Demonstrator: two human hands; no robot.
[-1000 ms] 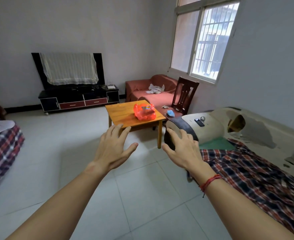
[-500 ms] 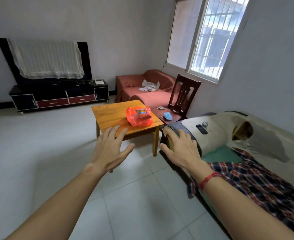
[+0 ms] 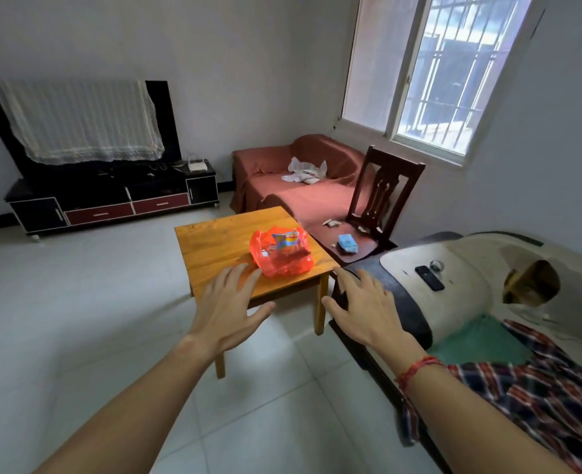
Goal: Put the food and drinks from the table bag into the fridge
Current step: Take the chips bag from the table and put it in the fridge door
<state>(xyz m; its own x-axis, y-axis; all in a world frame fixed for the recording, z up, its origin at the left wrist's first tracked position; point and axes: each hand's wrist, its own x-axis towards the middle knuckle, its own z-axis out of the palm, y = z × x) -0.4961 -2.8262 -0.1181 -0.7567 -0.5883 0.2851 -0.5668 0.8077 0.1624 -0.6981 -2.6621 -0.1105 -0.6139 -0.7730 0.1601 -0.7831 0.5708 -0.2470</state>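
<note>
A translucent red plastic bag (image 3: 282,256) sits near the right edge of a small wooden table (image 3: 214,241); a colourful packet shows at its open top. My left hand (image 3: 226,311) is stretched out in front of the table's near edge, fingers spread, holding nothing. My right hand (image 3: 364,307) reaches forward beside the table's near right corner, also spread and holding nothing. Both hands are short of the bag. No fridge is in view.
A dark wooden chair (image 3: 371,213) with a blue packet on its seat stands right of the table. A worn white sofa (image 3: 453,278) with a plaid cloth lies on the right. A red sofa (image 3: 303,189) and a black TV stand (image 3: 111,200) line the far wall.
The table and red bag have come closer and larger in view as I moved forward. Both hands stay outstretched and spread, now at the table's near edge.
</note>
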